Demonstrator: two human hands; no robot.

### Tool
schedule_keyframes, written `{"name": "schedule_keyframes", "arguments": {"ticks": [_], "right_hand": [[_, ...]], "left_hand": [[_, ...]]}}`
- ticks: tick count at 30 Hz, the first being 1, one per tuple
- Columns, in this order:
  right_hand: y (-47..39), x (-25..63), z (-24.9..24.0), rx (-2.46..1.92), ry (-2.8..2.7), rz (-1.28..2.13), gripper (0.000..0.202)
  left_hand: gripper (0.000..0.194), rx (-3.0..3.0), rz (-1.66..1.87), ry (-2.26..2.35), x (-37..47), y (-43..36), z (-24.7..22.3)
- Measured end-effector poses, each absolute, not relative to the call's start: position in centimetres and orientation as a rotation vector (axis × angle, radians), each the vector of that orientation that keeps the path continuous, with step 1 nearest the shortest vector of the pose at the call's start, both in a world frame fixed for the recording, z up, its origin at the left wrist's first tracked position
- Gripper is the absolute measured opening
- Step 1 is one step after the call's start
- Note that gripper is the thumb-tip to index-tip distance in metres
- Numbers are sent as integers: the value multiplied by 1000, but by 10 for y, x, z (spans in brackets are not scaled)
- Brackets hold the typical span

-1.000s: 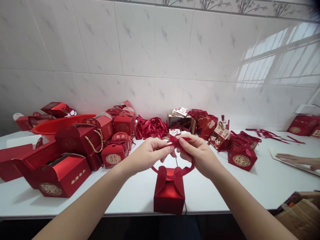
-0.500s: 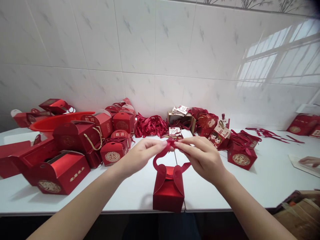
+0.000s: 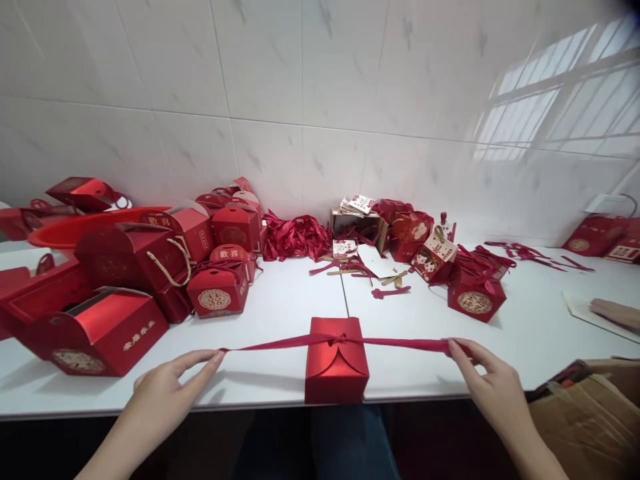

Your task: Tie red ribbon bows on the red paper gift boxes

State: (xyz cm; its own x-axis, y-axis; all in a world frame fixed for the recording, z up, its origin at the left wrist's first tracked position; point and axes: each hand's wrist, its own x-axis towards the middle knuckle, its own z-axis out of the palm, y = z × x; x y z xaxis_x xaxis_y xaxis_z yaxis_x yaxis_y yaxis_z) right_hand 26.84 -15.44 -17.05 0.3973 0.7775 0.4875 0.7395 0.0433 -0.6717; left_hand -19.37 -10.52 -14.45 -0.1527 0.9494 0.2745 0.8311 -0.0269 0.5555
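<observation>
A small shiny red gift box (image 3: 336, 373) stands upright at the table's front edge, its curved top flaps folded down. A dark red ribbon (image 3: 280, 343) crosses over the box top, with a knot in the middle. Left of the box, my left hand (image 3: 173, 383) pinches one ribbon end between thumb and finger. My right hand (image 3: 493, 377) pinches the other end on the right side. Both ribbon halves are stretched nearly straight and level between the hands and the knot.
Several red gift boxes (image 3: 217, 290) crowd the left, by a red basin (image 3: 55, 233). A heap of ribbons (image 3: 297, 237) lies against the wall; ribbon scraps (image 3: 393, 292) lie in front. Finished-looking boxes (image 3: 475, 293) stand right. A cardboard carton (image 3: 590, 407) and another person's hand (image 3: 613, 312) are far right.
My hands have moved from close together above the box to wide apart and lower. The raised ribbon loop has become a flat knot pulled down on the box top, and the flaps lie closed.
</observation>
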Motion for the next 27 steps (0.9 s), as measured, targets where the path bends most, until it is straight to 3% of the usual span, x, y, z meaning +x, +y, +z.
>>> {"name": "schedule_keyframes", "arguments": {"ticks": [3,5,10,17,23,25,27], "right_hand": [[-150,262,-172,-1663,-1353,39,38],[-144,246,-163,-1601,-1376,53,38],[-132,191,-138,-1442,-1618,390,36],[-119,147,-133,-1394,-1744,720,42],[-116,163,-132,-1337,-1573,719,28],[-118,175,-129,-1289,-1653,681,17],[-121,185,-126,-1261,-1847,548,21]], "left_hand": [[29,1957,918,2056,-173,-107,-147],[28,2065,1105,1908,-148,-107,-140],[19,1989,1123,1330,-82,-101,-132],[27,1720,1065,1161,-44,-91,-143],[28,1816,955,1235,-60,-88,-137],[25,1852,916,1283,-72,-82,-129],[25,1860,765,1291,-84,-74,-120]]}}
